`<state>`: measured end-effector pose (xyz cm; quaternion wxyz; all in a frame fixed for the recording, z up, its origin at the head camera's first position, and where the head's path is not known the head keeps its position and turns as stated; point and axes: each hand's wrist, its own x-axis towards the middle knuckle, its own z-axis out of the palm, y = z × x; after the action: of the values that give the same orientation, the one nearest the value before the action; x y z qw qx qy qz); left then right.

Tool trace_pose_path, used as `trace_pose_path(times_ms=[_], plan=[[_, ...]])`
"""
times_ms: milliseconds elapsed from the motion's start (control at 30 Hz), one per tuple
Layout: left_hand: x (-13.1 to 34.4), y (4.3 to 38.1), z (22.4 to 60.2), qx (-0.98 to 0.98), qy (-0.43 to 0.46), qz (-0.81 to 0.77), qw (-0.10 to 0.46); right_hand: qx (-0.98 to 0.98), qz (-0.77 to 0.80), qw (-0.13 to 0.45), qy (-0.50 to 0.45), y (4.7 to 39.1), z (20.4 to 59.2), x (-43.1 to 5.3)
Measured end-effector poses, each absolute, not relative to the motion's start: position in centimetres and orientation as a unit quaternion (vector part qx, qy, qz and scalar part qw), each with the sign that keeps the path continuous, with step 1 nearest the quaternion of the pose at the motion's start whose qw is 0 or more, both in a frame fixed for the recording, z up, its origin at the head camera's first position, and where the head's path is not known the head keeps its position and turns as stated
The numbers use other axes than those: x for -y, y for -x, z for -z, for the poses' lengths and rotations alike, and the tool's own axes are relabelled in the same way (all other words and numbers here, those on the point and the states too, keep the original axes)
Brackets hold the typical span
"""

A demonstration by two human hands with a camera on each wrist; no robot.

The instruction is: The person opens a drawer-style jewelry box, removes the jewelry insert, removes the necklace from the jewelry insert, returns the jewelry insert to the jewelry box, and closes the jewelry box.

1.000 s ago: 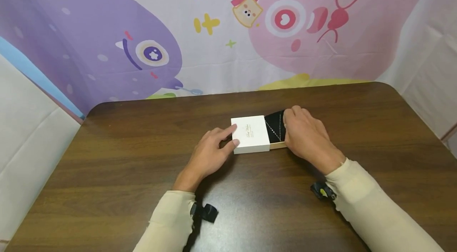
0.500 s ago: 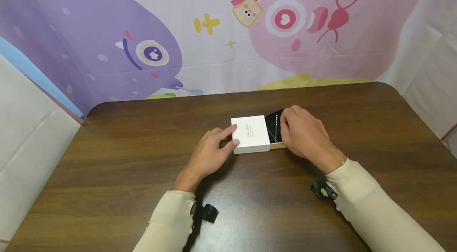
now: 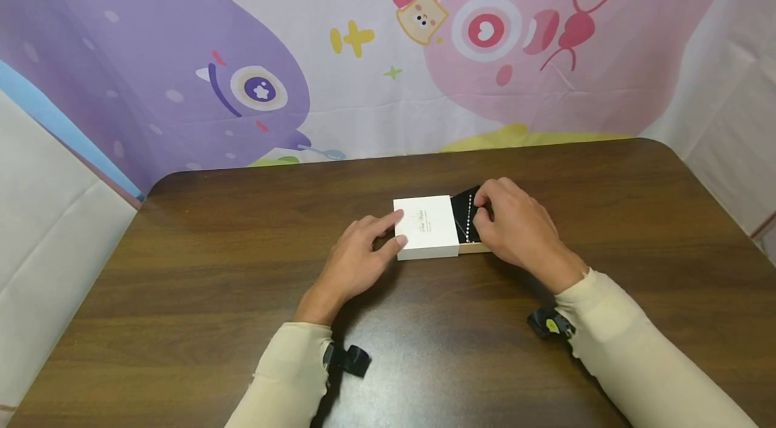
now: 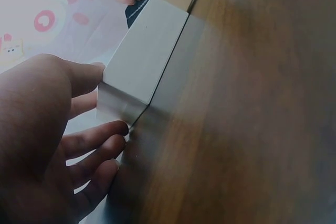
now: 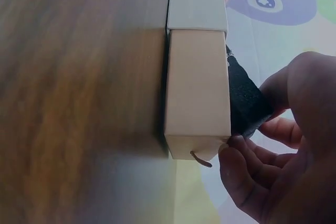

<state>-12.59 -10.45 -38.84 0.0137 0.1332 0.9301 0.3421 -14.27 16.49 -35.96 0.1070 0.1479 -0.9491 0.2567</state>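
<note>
A white slide-out jewelry box (image 3: 424, 229) with faint gold lettering lies on the table, its beige drawer (image 5: 198, 82) pulled partly out to the right. In the drawer is a black pad (image 3: 463, 212) bearing a thin, beaded silver necklace (image 3: 469, 216). The right hand (image 3: 518, 222) pinches the black pad (image 5: 247, 100) by its outer edge, which tilts up above the drawer wall. At the box's left end, the left hand (image 3: 360, 256) rests thumb and index fingertip on the white sleeve, other fingers relaxed. The right hand hides the drawer's outer end in the head view.
A brown wood-grain table (image 3: 200, 293) extends around the box. A cartoon-printed cloth (image 3: 364, 104) hangs along its back edge, with pale panels at both sides. A short cord tab (image 5: 201, 159) sticks out of the drawer's end.
The pad's outer edge has come up and the right fingertips have shifted slightly left with it. More of the beaded chain shows. The left hand and the white sleeve stay put.
</note>
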Motion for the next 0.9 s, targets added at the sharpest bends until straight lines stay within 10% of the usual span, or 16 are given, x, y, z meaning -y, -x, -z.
trace_pose_path(times_ms=[900], plan=[[10.45, 12.62, 38.75, -0.930, -0.135, -0.342, 0.012, 0.949, -0.281, 0.102, -0.097, 14.59, 35.66, -16.41]])
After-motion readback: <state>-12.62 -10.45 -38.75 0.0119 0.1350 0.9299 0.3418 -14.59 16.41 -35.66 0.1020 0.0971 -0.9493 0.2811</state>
